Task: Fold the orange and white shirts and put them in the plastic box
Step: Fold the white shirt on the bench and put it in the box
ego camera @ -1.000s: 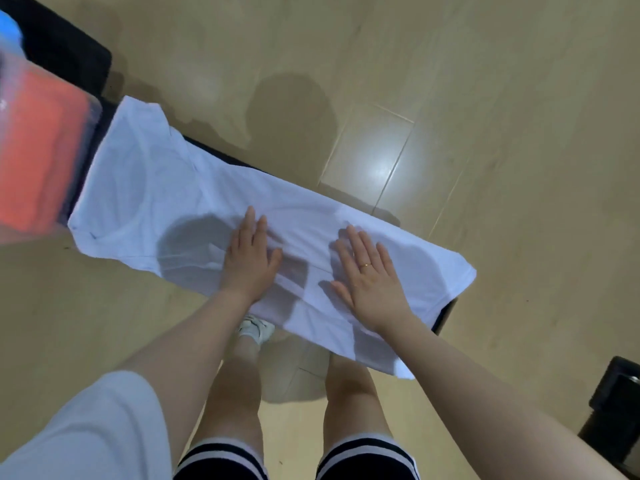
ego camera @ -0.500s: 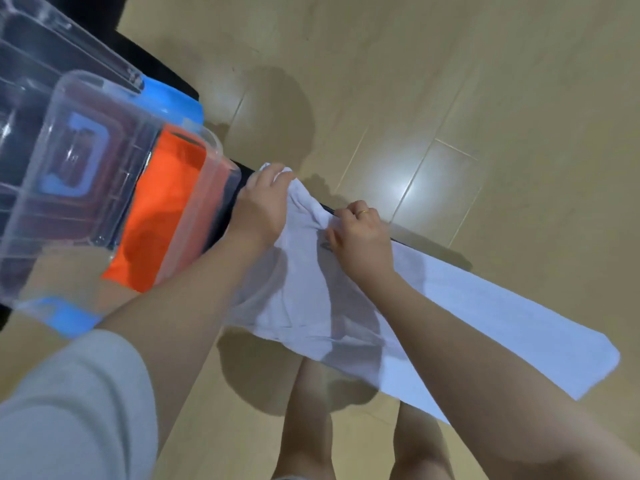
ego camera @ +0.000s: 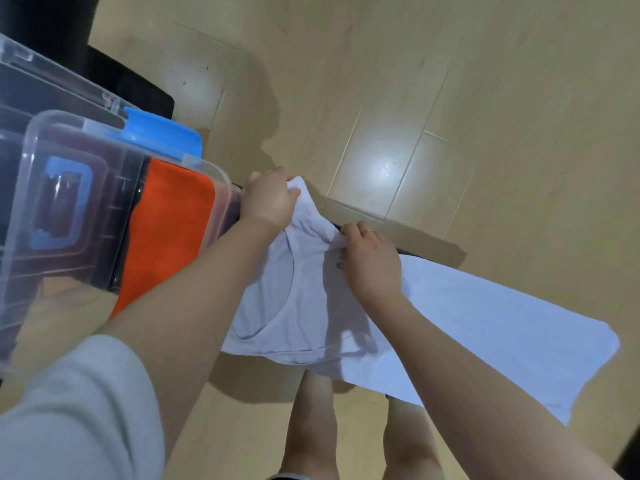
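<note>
Head view, looking down, showed the wooden floor [ego camera: 485, 98] widest of all; over it ran the narrow dark bench [ego camera: 426, 244], with the clear plastic box [ego camera: 69, 209] at its left end and the orange shirt [ego camera: 166, 237] already lying folded inside it, beside the blue lid [ego camera: 162, 140]; so one half of your job looked done. Next in size came the white shirt [ego camera: 467, 323], folded into a long strip along the bench, its hem end hanging off to the right and its collar end bunched just beside the box. A second before, you had both palms flat on that strip, smoothing it; by this moment you had shifted to the collar end and taken it up. Your left hand [ego camera: 270, 199] had its fingers curled round the far corner of the cloth, close against the box wall; your right hand [ego camera: 372, 261], ring showing, pinched the neighbouring edge with fingers bent. I judged you were starting the cross fold, collar towards hem; the shirt still needed that before it could go in.
</note>
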A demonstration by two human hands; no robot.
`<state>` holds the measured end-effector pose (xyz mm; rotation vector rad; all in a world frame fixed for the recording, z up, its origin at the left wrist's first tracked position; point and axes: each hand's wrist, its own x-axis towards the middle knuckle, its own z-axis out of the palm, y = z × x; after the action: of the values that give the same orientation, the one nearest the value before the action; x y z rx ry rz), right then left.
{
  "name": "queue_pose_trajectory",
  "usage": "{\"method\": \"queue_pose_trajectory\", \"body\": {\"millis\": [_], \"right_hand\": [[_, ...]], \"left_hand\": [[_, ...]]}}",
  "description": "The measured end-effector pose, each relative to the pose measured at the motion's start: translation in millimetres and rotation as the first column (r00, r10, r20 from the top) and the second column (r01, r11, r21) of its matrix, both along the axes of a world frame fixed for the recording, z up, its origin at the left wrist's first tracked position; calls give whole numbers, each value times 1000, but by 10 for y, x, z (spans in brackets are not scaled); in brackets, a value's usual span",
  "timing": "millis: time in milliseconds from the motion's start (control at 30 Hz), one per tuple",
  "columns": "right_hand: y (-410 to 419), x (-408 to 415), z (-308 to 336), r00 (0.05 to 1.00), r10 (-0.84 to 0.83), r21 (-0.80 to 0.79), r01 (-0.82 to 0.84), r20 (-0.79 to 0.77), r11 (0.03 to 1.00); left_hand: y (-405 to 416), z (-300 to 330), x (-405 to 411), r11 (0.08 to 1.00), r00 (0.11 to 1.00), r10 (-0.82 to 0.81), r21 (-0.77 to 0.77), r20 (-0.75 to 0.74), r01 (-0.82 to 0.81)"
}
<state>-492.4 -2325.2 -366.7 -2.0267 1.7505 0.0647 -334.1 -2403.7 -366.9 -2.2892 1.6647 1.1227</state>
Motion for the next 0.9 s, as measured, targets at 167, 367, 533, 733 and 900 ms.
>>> {"method": "queue_pose_trajectory", "body": {"millis": [167, 367, 533, 733, 900], "right_hand": [[38, 26, 191, 998, 56, -23, -56, 5, 998], [185, -4, 276, 982, 185, 267, -187, 31, 945], [223, -199, 348, 981, 184, 300, -193, 58, 934], [125, -456, 179, 961, 271, 382, -232, -51, 895], [-7, -304, 255, 927, 343, 372, -375, 152, 849]], "left_hand": [[235, 333, 66, 944, 975, -216, -266, -51, 195], [548, 604, 77, 635, 577, -752, 116, 320, 764], [819, 473, 137, 693, 589, -706, 213, 393, 689], [1148, 270, 14, 870, 764, -478, 113, 433, 480], [1465, 214, -148, 991, 965, -92, 113, 244, 65]]}}
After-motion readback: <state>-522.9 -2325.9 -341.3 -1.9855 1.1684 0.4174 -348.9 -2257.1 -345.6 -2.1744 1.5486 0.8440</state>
